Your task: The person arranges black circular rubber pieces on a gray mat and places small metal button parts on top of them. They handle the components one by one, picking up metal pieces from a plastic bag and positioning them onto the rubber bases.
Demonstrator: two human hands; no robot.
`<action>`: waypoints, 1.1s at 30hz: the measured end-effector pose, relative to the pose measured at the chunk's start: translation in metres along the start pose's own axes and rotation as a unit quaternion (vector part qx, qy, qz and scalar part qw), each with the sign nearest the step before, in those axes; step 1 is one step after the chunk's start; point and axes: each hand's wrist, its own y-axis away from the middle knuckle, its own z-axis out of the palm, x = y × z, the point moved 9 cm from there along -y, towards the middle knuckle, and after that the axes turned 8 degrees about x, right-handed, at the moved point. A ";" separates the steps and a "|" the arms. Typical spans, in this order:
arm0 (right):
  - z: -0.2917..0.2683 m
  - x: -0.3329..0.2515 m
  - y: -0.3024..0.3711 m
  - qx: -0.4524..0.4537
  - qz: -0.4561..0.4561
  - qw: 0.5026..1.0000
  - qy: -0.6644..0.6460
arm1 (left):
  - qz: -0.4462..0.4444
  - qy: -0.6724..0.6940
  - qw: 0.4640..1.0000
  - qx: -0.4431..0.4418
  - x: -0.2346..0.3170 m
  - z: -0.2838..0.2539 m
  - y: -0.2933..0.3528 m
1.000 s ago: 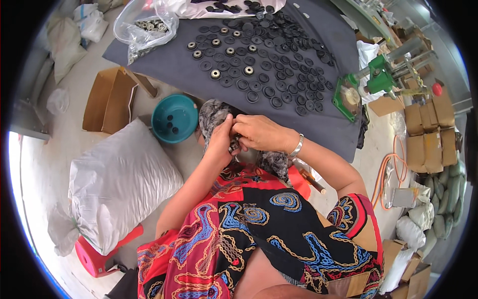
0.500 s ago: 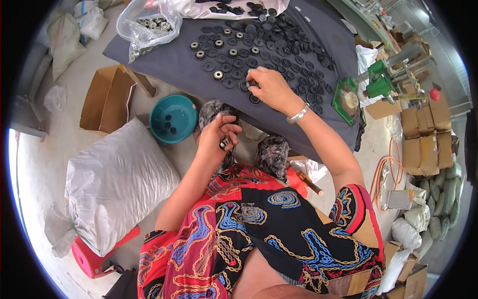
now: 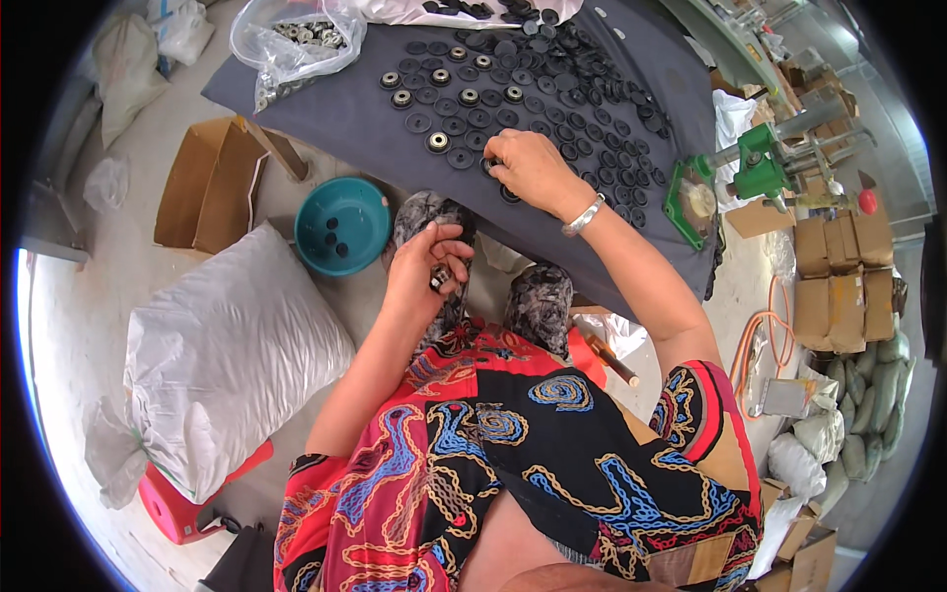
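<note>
My left hand (image 3: 426,268) is held palm up over my lap, its fingers loosely curled round small shiny metal bearings (image 3: 440,278). At the near edge of the cloth-covered table, my right hand (image 3: 538,170) pinches a small dark round part (image 3: 490,166) among rows of black ridged discs (image 3: 460,158); the fingertips partly hide it. Several discs to the left of that hand carry a metal ring bearing (image 3: 438,143) in their middle. Plain black discs (image 3: 602,118) spread thickly toward the far right.
A clear bag of metal bearings (image 3: 306,41) lies at the table's far left. On the right edge stands a green hand press (image 3: 760,168). Below on the floor are a teal basin (image 3: 370,242) with a few discs, an open carton (image 3: 202,187) and a full white sack (image 3: 232,345).
My right hand has shifted slightly left and stays low over the discs. The left hand has barely moved. The view has shifted a little.
</note>
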 end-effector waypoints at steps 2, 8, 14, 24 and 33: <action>0.004 0.000 -0.002 -0.008 -0.001 1.000 0.019 | -0.003 0.009 1.000 0.001 -0.002 0.001 -0.001; -0.011 -0.012 0.007 0.063 -0.041 0.997 0.025 | -0.038 0.102 0.994 0.026 -0.003 0.004 -0.007; -0.003 -0.098 0.064 0.034 -0.209 0.976 -0.054 | -0.036 0.067 0.989 0.130 -0.009 -0.004 -0.006; 0.017 -0.113 0.100 0.051 -0.237 0.970 0.023 | -0.001 0.075 0.997 0.009 -0.022 0.021 -0.011; -0.004 -0.059 0.092 0.069 -0.008 0.985 -0.159 | 0.003 -0.017 0.996 -0.085 -0.028 0.031 0.009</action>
